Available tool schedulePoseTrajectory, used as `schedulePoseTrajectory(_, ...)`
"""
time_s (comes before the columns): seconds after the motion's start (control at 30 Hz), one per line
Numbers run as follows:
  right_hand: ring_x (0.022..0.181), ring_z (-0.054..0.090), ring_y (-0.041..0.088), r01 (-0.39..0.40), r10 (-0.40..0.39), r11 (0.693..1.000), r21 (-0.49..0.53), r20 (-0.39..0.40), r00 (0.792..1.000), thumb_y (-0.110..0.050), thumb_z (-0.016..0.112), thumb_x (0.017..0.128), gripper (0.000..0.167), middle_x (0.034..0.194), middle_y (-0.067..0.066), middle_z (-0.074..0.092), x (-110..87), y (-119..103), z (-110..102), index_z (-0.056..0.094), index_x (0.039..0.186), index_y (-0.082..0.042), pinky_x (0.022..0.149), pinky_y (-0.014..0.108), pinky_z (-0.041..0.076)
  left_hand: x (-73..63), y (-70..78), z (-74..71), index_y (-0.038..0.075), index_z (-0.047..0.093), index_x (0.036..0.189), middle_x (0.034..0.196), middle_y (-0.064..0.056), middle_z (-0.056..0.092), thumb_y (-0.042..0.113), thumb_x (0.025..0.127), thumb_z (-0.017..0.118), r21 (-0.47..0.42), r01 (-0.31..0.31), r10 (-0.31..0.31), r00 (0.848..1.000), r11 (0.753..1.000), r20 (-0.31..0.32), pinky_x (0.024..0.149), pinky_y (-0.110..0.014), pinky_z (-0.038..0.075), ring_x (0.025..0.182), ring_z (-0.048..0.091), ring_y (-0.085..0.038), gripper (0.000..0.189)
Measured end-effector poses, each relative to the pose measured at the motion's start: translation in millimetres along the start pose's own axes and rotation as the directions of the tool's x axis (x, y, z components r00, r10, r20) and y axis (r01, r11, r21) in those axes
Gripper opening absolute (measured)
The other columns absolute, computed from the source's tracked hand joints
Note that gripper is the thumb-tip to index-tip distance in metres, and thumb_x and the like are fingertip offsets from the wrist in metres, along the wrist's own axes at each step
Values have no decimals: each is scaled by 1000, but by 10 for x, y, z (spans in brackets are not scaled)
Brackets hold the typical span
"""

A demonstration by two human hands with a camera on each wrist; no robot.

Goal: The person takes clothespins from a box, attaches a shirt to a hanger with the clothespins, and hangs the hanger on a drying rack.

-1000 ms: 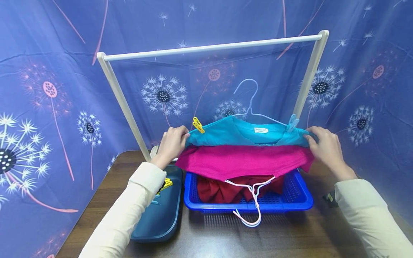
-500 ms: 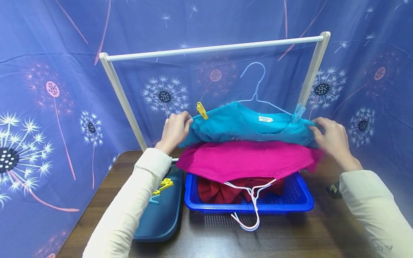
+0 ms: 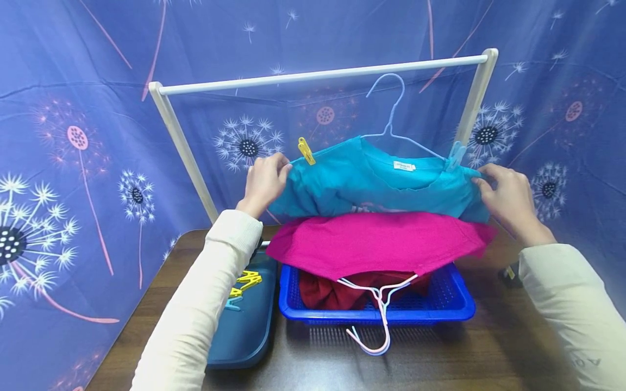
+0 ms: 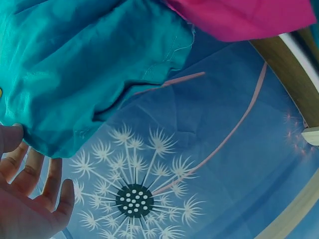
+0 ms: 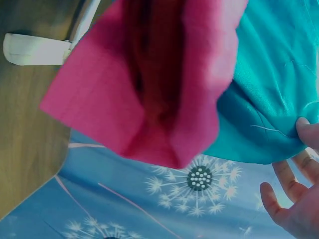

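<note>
A teal T-shirt (image 3: 332, 171) hangs spread on a pale blue hanger (image 3: 391, 117), its hook just below the rack's bar. My left hand (image 3: 265, 182) pinches the shirt's left shoulder, near a yellow clothespin (image 3: 306, 151). At the opposite shoulder, beside a light blue clothespin (image 3: 456, 156), my right hand (image 3: 511, 198) pinches the cloth. In both wrist views, thumb and fingers hold the teal fabric's edge. A magenta garment (image 3: 381, 241) lies in front of the shirt, over the basket. Pink and white hangers (image 3: 381, 309) stick out from its neckline, hooks toward me.
A wooden rack with a white bar (image 3: 323, 73) stands behind on the brown table (image 3: 391, 369). Dark red cloth (image 3: 327, 290) lies in the blue basket (image 3: 376, 315). Left of it, a dark tray (image 3: 244, 336) holds yellow clothespins (image 3: 249, 278) and a blue clothespin (image 3: 233, 303).
Both hands have raised the teal shirt and its hanger toward the bar, so more of the shirt's front shows. The magenta garment has stayed over the basket, its hanger hooks shifting slightly toward me.
</note>
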State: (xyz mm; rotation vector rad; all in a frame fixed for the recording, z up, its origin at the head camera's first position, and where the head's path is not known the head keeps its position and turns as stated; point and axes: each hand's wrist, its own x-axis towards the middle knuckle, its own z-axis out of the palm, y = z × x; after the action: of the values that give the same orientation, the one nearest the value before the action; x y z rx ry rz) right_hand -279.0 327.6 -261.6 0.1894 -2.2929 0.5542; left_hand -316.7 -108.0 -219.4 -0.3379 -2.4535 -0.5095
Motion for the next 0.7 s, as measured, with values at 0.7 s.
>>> schedulePoseTrajectory(0.7, 92, 50, 46, -96, 95, 995, -13, -53, 994, -14, 47, 92, 29, 106, 31, 59, 269, -109, -439, 59, 110, 6, 75, 54, 31, 295, 283, -123, 14, 64, 103, 99, -2, 69, 31, 93, 49, 4, 60, -60, 998, 998, 12, 85, -42, 40, 100, 57, -26, 24)
